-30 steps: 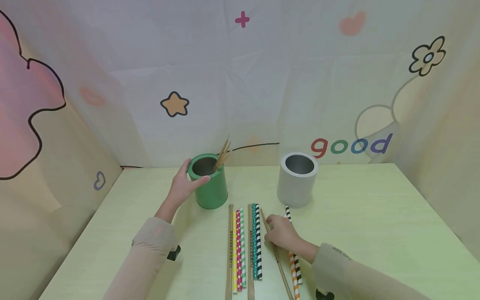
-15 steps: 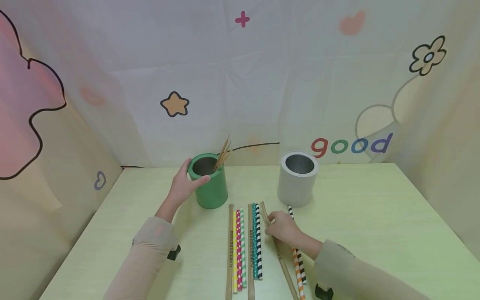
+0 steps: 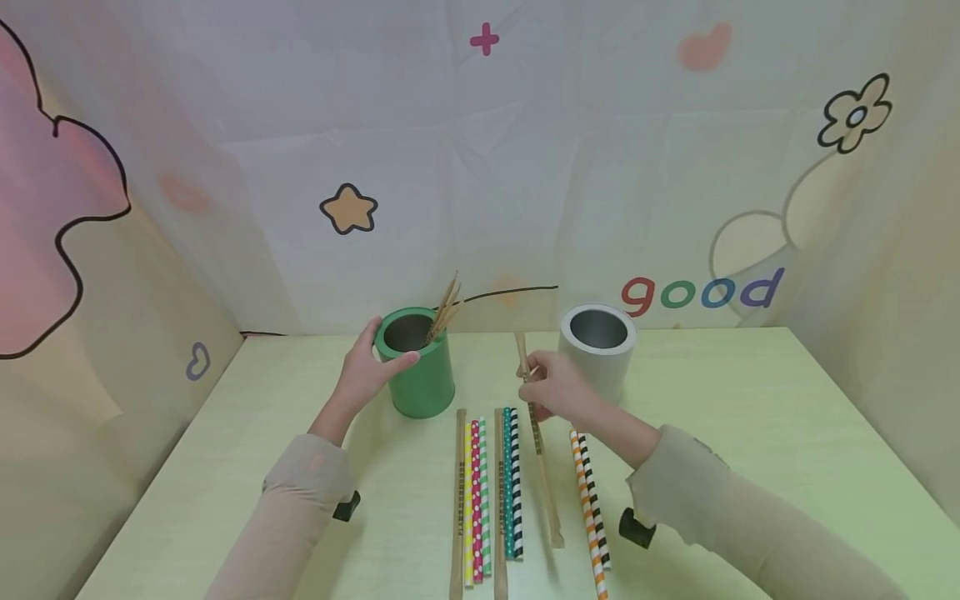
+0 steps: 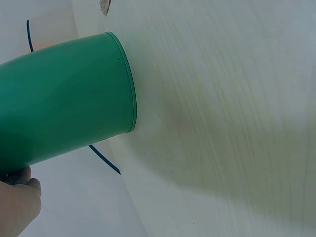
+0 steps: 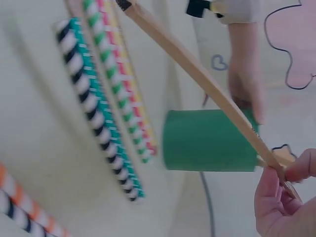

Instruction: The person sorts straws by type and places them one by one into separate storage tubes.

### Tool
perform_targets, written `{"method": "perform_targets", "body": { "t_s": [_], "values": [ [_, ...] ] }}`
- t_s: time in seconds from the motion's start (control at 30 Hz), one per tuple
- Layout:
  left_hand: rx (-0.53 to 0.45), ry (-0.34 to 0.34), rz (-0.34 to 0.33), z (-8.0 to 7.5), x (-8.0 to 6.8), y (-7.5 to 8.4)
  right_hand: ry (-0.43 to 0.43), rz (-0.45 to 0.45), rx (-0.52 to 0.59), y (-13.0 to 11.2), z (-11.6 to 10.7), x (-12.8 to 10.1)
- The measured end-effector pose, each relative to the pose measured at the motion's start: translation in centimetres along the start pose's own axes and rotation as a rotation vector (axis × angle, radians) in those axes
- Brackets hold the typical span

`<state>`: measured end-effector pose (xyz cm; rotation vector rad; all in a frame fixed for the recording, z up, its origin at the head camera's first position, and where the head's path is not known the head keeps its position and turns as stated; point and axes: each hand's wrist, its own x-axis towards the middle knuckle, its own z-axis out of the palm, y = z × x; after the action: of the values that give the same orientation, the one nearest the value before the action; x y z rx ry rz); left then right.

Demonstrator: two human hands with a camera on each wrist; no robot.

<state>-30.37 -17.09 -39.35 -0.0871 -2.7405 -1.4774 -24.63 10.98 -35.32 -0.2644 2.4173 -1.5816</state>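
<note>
From my remote station, I see my left hand (image 3: 365, 375) gripping the green cylindrical holder (image 3: 420, 367) near its rim, thumb on the front wall and fingers curled round the back; the left wrist view shows the holder's wall (image 4: 64, 98) standing on the pale green table (image 3: 750, 433). Several wooden chopsticks (image 3: 446, 307) lean upright inside the holder. In front of it, lying flat in a row on the table, I see a wooden chopstick (image 3: 459, 500), yellow, pink and green patterned straws (image 3: 477, 500), a second chopstick (image 3: 499, 500), then a teal dotted straw (image 3: 508, 483) and a black striped straw (image 3: 517, 483). Just right of these, my right hand (image 3: 558, 393) pinches a single wooden chopstick (image 3: 534, 425) near its upper end, fingers closed on it; whether its lower end touches the table I cannot tell. An orange striped straw (image 3: 587, 508) and a black-and-white striped straw (image 3: 595, 500) lie side by side beneath my right wrist. The grey cylindrical holder (image 3: 603, 350) stands behind the right hand.
</note>
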Motion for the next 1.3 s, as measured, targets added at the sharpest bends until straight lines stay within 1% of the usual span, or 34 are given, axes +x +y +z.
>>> {"method": "perform_targets", "body": {
  "t_s": [0.07,0.2,0.27,0.33,0.5,0.63,0.73,0.87,1.03,1.2,1.3],
  "values": [
    [-0.003,0.0,0.001,0.0,0.0,0.0,0.002,-0.045,-0.005,-1.5,-0.5,0.0],
    [0.0,0.0,0.005,-0.1,0.0,0.0,0.025,-0.106,-0.015,-4.5,-1.5,0.1],
    [0.0,-0.001,0.005,-0.1,0.0,0.1,0.044,-0.118,-0.01,-5.9,-1.9,0.1],
    [-0.002,-0.001,0.008,-0.1,0.0,0.1,0.062,-0.133,0.021,-7.1,-2.3,0.3],
    [-0.007,0.002,0.01,-0.1,0.1,0.1,0.125,-0.173,0.149,-9.4,-3.0,1.3],
    [-0.011,0.005,0.01,-0.1,0.1,0.1,0.174,-0.23,0.267,-10.7,-3.3,2.1],
    [-0.009,0.009,0.01,-0.2,0.1,0.1,0.208,-0.251,0.363,-11.5,-3.2,2.5],
    [-0.008,0.01,0.011,-0.1,0.0,0.0,0.264,-0.261,0.489,-11.8,-2.7,3.0],
    [-0.014,0.005,0.007,-0.1,0.0,0.1,0.348,-0.304,0.624,-10.9,-1.7,4.0],
    [-0.016,0.006,0.008,0.0,-0.1,0.1,0.417,-0.32,0.682,-9.2,-0.3,5.1],
    [-0.016,0.007,0.007,0.0,-0.1,0.1,0.444,-0.339,0.675,-8.3,0.5,5.6]
  ]
}}
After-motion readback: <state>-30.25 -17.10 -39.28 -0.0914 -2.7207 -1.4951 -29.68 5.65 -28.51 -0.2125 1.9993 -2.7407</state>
